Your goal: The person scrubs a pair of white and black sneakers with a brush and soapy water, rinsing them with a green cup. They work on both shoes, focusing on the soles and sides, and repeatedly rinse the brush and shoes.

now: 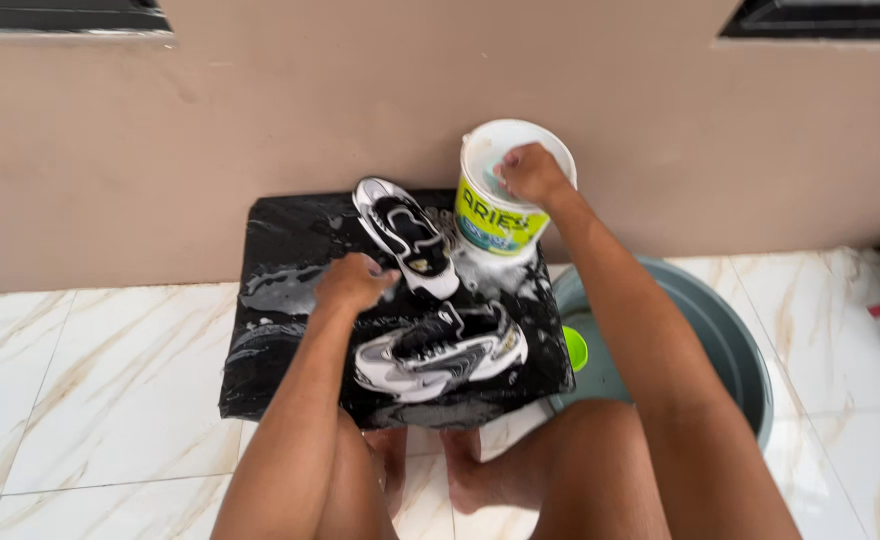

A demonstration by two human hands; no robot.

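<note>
Two black, white and grey sneakers lie on a wet, soapy black slab (280, 330). The far sneaker (407, 236) lies on its side by the wall; my left hand (353, 281) rests against it with fingers curled, gripping its near edge. The near sneaker (442, 353) lies across the slab's front. My right hand (531, 173) reaches into a white bucket (490, 215) with a yellow-green label; its fingers are closed on something small and pale that I cannot make out.
A large grey basin (730, 345) with water stands at the right, a small green object (575, 348) at its rim. A beige wall runs behind. The floor is white marble tile. My bare feet sit just below the slab. Red items lie at the far right edge.
</note>
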